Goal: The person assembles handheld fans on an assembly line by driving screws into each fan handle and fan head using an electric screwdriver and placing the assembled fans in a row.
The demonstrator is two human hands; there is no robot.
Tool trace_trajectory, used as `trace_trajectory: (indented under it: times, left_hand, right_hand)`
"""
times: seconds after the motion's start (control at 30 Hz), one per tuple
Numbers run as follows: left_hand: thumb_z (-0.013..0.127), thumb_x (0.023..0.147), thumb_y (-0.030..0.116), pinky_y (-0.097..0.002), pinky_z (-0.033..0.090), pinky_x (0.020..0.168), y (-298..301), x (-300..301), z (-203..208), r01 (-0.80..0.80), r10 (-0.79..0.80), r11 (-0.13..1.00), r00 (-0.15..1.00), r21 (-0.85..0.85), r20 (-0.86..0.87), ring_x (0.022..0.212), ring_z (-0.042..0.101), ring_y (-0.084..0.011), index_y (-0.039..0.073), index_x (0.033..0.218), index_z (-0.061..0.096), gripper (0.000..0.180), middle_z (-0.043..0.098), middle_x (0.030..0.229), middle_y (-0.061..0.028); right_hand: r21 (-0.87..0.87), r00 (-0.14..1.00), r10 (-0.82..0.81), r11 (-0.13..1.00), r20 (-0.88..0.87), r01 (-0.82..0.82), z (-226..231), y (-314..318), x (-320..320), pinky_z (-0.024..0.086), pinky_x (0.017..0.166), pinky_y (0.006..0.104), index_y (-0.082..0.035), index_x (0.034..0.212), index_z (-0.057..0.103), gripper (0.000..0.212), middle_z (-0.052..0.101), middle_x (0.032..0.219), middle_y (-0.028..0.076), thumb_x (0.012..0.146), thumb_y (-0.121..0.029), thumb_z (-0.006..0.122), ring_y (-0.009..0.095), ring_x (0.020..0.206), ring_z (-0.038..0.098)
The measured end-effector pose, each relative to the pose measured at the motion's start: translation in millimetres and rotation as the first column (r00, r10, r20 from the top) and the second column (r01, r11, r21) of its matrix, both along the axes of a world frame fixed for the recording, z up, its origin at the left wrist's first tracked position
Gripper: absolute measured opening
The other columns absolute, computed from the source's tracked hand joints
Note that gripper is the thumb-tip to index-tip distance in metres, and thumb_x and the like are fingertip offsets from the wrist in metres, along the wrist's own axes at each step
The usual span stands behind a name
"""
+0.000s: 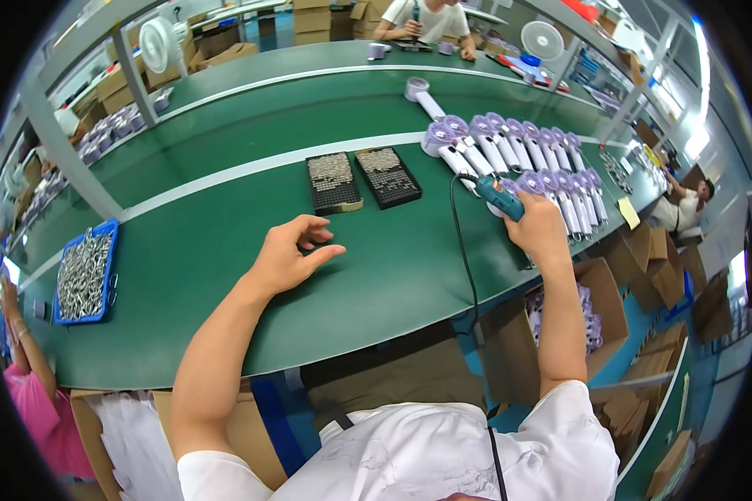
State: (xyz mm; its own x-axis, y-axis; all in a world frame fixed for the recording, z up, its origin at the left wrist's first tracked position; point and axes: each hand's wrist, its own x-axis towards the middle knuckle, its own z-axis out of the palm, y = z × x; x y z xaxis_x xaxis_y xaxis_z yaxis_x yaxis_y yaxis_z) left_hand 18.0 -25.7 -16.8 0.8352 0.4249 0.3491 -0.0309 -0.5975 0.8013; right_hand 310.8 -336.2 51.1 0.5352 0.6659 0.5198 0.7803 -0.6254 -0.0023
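My right hand point(540, 227) is wrapped round a teal electric screwdriver point(501, 199), held at the near side of rows of white-and-purple handheld fans point(530, 149). The screwdriver's black cord point(463, 242) runs down past the table edge. The tool's tip is close to the fans; whether it touches one I cannot tell. Above the green table, my left hand point(288, 255) holds nothing, its fingers loosely bent and the thumb apart. Just beyond it lie two black trays of small metal pieces, a left tray point(336, 203) and a right tray point(401, 191).
A blue basket point(109, 271) of metal parts stands at the left. One fan point(426, 102) lies apart on the far strip. Cardboard boxes point(501, 367) sit below the table edge, one holding purple parts. A co-worker point(430, 21) works across the table; another person point(38, 401) is at left.
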Motion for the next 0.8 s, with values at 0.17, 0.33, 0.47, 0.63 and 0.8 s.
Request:
trace_trajectory:
  times: [0.17,0.33,0.47,0.63,0.8]
  left_hand:
    - [0.087,0.082,0.026,-0.0296,0.056,0.076,10.2,-8.7,-4.1,-0.015,0.015,1.0,1.0,-0.002,-0.014,0.085,0.07,-0.0174,0.001,0.114,0.067,0.046,0.075,0.097,-0.01]
    - [0.086,0.083,0.022,-0.029,0.059,0.073,13.5,-11.9,-1.0,0.0,-0.001,0.999,1.0,0.053,0.011,0.078,0.071,-0.0146,0.001,0.112,0.068,0.04,0.075,0.09,-0.0091]
    - [0.084,0.084,0.021,-0.028,0.058,0.071,20.5,-21.6,2.0,0.011,-0.011,0.999,1.0,0.047,0.0,0.075,0.069,-0.0153,-0.001,0.107,0.067,0.036,0.073,0.084,-0.0081]
    - [0.08,0.087,0.015,-0.0286,0.056,0.069,20.6,-18.8,6.5,-0.03,0.03,0.999,1.0,0.035,0.0,0.071,0.067,-0.0152,0.0,0.104,0.068,0.026,0.071,0.081,-0.0075]
    - [0.073,0.09,0.006,-0.0294,0.054,0.066,28.6,-14.9,-5.6,-0.155,0.144,0.984,0.983,0.09,0.112,0.073,0.067,-0.0161,0.003,0.093,0.07,0.005,0.07,0.084,-0.0094]
  right_hand:
    - [0.213,0.921,0.301,0.91,0.248,-0.355,31.6,82.1,14.8,0.057,0.074,0.0453,-0.002,0.109,0.071,0.042,0.072,0.093,0.019,0.07,-0.012,0.079,0.039,0.082,0.07]
    - [0.47,0.82,0.43,0.674,0.379,-0.57,45.2,128.7,6.2,0.055,0.062,0.0324,-0.002,0.106,0.072,0.026,0.072,0.08,0.014,0.083,-0.011,0.081,0.024,0.067,0.07]
    - [0.883,0.453,0.844,0.416,-0.287,-0.216,25.7,145.5,-50.0,0.042,0.042,0.026,0.005,0.104,0.069,0.013,0.059,0.06,0.005,0.096,-0.005,0.067,0.012,0.043,0.053]
    - [0.848,0.142,0.859,0.509,-0.491,-0.15,-1.8,148.0,-35.4,0.042,0.039,0.0276,0.006,0.104,0.067,0.013,0.055,0.057,0.005,0.097,-0.006,0.065,0.014,0.039,0.052]
    - [0.707,0.123,0.721,0.693,-0.682,-0.141,-4.4,150.3,-38.3,0.041,0.043,0.0258,-0.004,0.093,0.068,0.014,0.059,0.059,0.0,0.092,-0.016,0.075,0.01,0.044,0.056]
